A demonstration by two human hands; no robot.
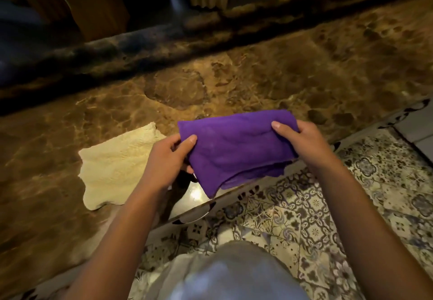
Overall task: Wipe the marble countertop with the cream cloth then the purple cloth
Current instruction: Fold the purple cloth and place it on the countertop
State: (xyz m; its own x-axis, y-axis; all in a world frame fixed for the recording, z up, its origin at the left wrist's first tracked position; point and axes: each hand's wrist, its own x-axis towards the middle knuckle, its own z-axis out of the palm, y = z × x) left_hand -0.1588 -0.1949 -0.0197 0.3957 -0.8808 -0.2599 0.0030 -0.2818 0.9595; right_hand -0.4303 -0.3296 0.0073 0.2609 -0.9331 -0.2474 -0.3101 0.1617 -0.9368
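Note:
A folded purple cloth point(236, 149) hangs in the air over the front edge of the brown marble countertop point(269, 81). My left hand point(167, 159) pinches its left end, thumb on top. My right hand point(298, 141) grips its right end the same way. The cream cloth point(114, 166) lies flat and crumpled on the counter, just left of my left hand and apart from both hands.
A raised dark marble ledge point(140, 48) runs along the back of the counter, with curtains point(77, 1) behind it. Patterned floor tiles point(328, 206) lie below the counter's front edge at the right. My light clothing point(225, 274) fills the bottom centre.

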